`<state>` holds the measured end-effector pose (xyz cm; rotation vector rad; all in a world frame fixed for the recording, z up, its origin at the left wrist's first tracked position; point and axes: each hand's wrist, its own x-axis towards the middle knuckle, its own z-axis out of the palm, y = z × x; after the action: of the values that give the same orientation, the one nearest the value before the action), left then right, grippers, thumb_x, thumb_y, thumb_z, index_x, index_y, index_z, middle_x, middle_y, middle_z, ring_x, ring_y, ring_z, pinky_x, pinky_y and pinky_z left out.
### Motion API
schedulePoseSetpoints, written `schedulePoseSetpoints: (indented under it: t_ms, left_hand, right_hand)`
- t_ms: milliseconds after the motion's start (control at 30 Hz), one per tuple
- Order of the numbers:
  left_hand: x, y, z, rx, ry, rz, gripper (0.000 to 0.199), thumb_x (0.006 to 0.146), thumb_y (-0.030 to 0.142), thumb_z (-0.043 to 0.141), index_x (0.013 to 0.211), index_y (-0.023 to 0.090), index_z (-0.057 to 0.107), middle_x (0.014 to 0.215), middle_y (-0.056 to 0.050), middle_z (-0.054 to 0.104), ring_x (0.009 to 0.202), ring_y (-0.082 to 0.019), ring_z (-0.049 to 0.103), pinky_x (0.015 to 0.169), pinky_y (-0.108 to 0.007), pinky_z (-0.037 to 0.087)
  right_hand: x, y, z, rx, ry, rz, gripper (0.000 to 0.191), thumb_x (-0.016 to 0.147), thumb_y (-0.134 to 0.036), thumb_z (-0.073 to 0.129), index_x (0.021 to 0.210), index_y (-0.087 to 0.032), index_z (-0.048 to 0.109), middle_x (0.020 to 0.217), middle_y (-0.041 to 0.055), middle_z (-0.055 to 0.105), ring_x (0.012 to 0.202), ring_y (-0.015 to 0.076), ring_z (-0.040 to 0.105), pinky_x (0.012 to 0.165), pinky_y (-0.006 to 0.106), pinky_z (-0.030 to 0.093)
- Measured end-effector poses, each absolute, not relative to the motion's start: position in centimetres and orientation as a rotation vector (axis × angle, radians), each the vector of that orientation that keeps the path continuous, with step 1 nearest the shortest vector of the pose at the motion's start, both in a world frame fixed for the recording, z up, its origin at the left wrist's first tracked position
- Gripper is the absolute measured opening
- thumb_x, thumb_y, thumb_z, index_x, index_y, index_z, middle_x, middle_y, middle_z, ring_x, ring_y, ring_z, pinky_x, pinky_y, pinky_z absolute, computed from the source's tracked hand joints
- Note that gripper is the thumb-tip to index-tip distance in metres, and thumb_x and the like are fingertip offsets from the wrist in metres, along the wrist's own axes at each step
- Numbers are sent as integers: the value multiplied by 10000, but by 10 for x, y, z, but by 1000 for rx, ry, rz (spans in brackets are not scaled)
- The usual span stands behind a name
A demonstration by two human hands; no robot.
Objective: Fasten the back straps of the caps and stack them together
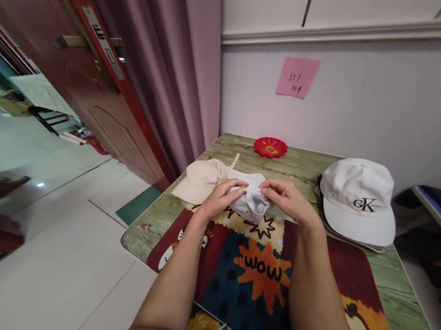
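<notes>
A pale grey-white cap [248, 210] sits between my two hands above the colourful mat, its opening and rear strap turned toward me. My left hand [221, 195] pinches the strap's left side, right by a small gold-coloured buckle [243, 189]. On the other side, my right hand [282, 196] has thumb and fingers closed on the strap's right part. Just left of my left hand lies a beige cap [201, 179] with a small emblem, its loose strap sticking up behind.
Farther right, a white cap [357, 192] with dark CK lettering rests on a stack of flat items. A red scalloped dish [270, 147] stands near the wall. The printed mat [246, 294] covers the front of the wood-patterned table [138, 235]. A door and a purple curtain are at left.
</notes>
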<state>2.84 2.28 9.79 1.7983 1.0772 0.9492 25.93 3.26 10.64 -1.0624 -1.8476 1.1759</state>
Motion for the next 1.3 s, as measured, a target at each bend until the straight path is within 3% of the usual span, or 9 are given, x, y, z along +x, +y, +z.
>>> schedulePoseSetpoints:
  t_ms: [300,633,767,867,967,1067,1200,1300]
  left_hand:
    - [28,25,87,1573,1063,996,326,807,442,694,998,179,670,935,-15,659,820,-170,580,746,-266,435]
    - [31,26,77,1410,1069,1120,273,726,400,773,873,178,709,876,-19,668,775,-166,589,683,-252,418]
    - [30,24,83,1355,1023,1136,278,736,402,770,880,173,704,860,-18,667,760,-155,579,703,-248,421]
    - [28,24,86,1327,988,1178,264,743,395,764,864,172,689,908,-23,675,795,-149,580,741,-242,425]
    - [27,23,87,1360,986,1167,257,732,380,774,845,169,680,971,-33,681,851,-154,588,768,-237,427]
    - [27,20,99,1357,962,1156,264,731,382,787,830,166,671,832,-11,653,735,-125,561,688,-223,415]
    - [27,15,136,1226,848,1185,361,679,464,830,805,168,668,711,-14,623,606,-117,534,593,-239,415]
    - [33,12,154,1101,759,1235,506,575,568,869,853,182,699,782,-54,681,687,-187,625,654,-313,500]
  right_hand:
    - [258,35,102,-1087,-1798,1116,228,855,-389,597,858,-178,681,705,-8,587,615,130,458,576,265,332]
    - [257,33,108,-1087,-1824,1086,262,868,-424,606,857,-179,696,722,5,633,650,148,526,608,269,392]
    - [271,30,114,-1024,-1906,1136,345,835,-484,680,1006,-188,727,984,51,723,892,217,634,777,310,473]
    - [285,31,115,-1031,-2017,1161,428,755,-494,770,1079,-217,730,1125,48,724,1055,263,628,910,346,462]
    - [293,32,110,-1101,-2056,1192,360,758,-514,760,937,-203,739,971,34,732,938,241,637,861,342,463]
    - [295,29,109,-1093,-1928,1252,356,793,-539,724,827,-186,696,811,17,681,766,189,602,714,300,452]
    - [285,15,119,-936,-1534,1197,402,785,-597,713,795,-202,643,706,18,624,628,165,548,571,278,414]
    - [268,6,129,-840,-1298,1164,432,786,-653,667,887,-233,652,753,40,655,647,196,590,585,308,461]
